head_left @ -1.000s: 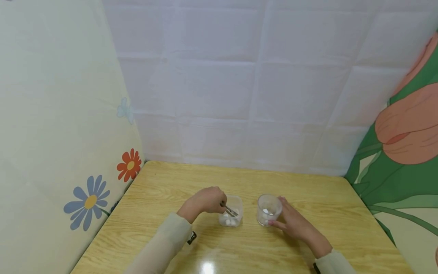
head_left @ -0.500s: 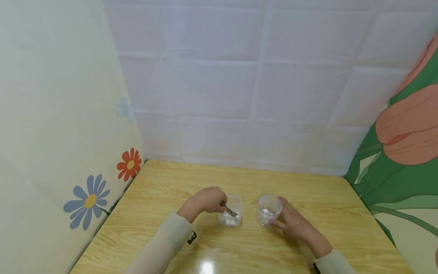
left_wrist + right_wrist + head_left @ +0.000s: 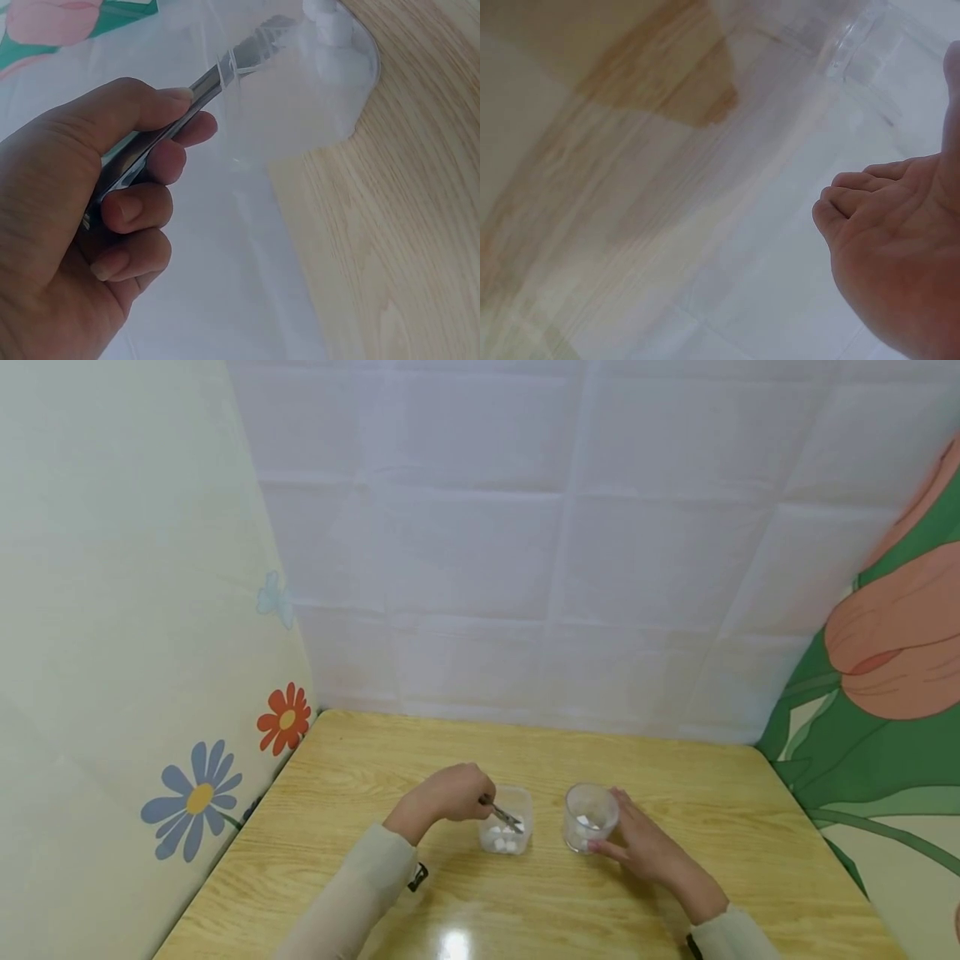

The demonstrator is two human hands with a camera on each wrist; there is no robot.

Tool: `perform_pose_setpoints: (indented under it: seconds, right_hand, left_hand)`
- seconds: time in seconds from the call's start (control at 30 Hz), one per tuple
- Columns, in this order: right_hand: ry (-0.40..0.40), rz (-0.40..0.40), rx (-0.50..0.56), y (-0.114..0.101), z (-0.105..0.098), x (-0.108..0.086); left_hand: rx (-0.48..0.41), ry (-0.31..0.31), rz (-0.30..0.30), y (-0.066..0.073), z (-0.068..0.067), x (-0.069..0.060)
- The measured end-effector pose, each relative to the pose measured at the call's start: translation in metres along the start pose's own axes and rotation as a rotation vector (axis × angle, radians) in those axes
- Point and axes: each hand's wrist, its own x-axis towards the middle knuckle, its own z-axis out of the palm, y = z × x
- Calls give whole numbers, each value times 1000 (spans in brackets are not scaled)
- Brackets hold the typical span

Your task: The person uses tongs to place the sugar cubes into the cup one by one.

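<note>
In the head view my left hand [image 3: 453, 792] holds metal tongs [image 3: 502, 815], whose tips reach down inside a small clear plastic container [image 3: 527, 803]. White cubes [image 3: 505, 844] lie in it. Seen from the left wrist, thumb and curled fingers wrap the tongs [image 3: 202, 88]; the tips show blurred through the container's wall. Whether they pinch a cube I cannot tell. To the right stands a clear glass cup [image 3: 572, 822] with some white cubes inside. My right hand [image 3: 651, 850] holds this cup from its right side, thumb at the front, fingers partly hidden behind it.
A wood-grain table [image 3: 420, 743] bears both vessels, which stand a short gap apart. White cloth [image 3: 472, 568] hangs behind the table. Flower-printed cloths border its left and right sides.
The tongs' tips are brought closer together than a second ago, still inside the container, and my left hand has shifted slightly left and up. My right hand and the cup stay put.
</note>
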Motion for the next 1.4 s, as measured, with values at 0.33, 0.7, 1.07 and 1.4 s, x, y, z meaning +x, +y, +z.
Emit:
perform_pose_setpoints:
  seconds: [0.33, 0.7, 1.07, 1.4]
  right_hand:
    - [-9, 0, -1, 1, 0, -1]
    - [-8, 9, -10, 0, 0, -1]
    - [-1, -7, 7, 1, 0, -1]
    - [6, -4, 3, 3, 2, 0]
  left_hand:
    - [-44, 22, 1, -5, -4, -4]
    - [-84, 60, -2, -14, -12, -13]
    - [-120, 86, -8, -19, -18, -19]
    - [-123, 105, 3, -19, -21, -20]
